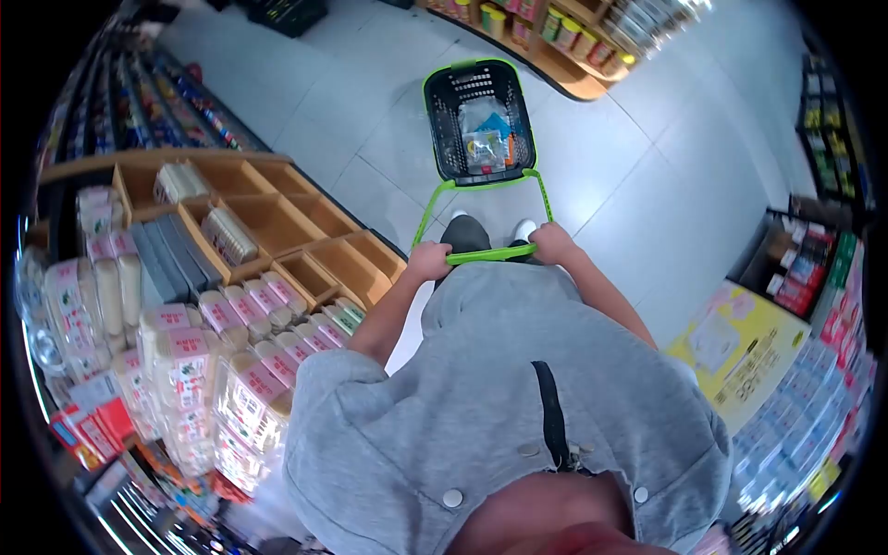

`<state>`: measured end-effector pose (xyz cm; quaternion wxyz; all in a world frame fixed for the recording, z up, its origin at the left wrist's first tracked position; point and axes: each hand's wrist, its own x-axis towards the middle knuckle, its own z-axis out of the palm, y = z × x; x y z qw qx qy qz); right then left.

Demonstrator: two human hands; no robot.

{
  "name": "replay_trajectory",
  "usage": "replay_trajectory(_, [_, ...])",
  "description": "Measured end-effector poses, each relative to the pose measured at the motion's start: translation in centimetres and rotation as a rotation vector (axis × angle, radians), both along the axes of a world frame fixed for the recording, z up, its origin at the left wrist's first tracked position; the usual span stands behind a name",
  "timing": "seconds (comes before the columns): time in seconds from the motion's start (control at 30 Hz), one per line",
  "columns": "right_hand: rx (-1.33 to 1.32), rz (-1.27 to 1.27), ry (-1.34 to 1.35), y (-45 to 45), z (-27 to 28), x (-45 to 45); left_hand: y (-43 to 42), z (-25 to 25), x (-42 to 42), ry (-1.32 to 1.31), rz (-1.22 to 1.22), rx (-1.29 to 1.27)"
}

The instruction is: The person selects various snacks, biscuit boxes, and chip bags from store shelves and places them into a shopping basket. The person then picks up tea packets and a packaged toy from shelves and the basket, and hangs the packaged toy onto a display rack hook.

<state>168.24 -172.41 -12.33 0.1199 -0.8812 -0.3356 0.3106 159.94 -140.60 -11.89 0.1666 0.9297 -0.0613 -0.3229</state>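
Note:
Both of my hands grip the bright green handle (pixel 490 253) of a shopping basket. My left hand (pixel 431 261) is closed around its left end, and my right hand (pixel 553 242) is closed around its right end. Beyond them the black basket (pixel 444 153) with a green rim rests on the floor, joined to the handle by two green side arms. Inside it lie a few packaged goods, among them a clear plastic packet (pixel 484 148) with a label and a blue item (pixel 495 125). My shoes show just behind the basket.
On the left stands a wooden divided shelf (pixel 250 217) with several pink-labelled packages (pixel 190 356). A yellow sign (pixel 740 347) and stacked blue-white packs (pixel 791 416) are at the right. A wooden shelf with jars (pixel 578 42) stands ahead. Grey tiled floor (pixel 610 185) surrounds the basket.

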Motion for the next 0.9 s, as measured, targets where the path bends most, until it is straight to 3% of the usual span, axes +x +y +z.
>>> replay_trajectory(0.1, [0.020, -0.228, 0.162, -3.1, -2.9, -7.8, -1.8, 0.3, 0.7, 0.005, -0.257, -0.014])
replay_trajectory(0.33, [-0.036, -0.681, -0.004, -2.4, -0.9, -17.3, -5.5, -1.7, 4.2, 0.013, -0.632, 0.011])
replay_trajectory(0.43, [-0.174, -0.727, 0.036, -2.7, -1.2, -20.7, -6.8, -2.6, 2.1, 0.084, -0.734, 0.023])
replay_trajectory(0.47, [-0.157, -0.829, 0.098, -2.6, -0.7, -22.0, -7.9, -2.7, 1.3, 0.085, -0.775, 0.039])
replay_trajectory(0.57, [-0.037, -1.157, -0.177, -1.8, -0.4, -28.1, -10.9, -3.3, 0.1, 0.120, -0.862, 0.079])
replay_trajectory(0.67, [0.055, -1.435, -0.269, -2.0, -0.7, -31.3, -11.7, -3.6, 0.4, 0.114, -0.946, 0.154])
replay_trajectory(0.8, [0.310, -1.707, -0.081, -4.7, -1.0, -32.1, -13.3, -3.6, 2.6, 0.095, -0.985, 0.216])
replay_trajectory(0.9, [0.305, -1.713, 0.039, -7.0, -3.0, -31.2, -17.6, -4.3, 4.3, 0.095, -1.039, 0.251])
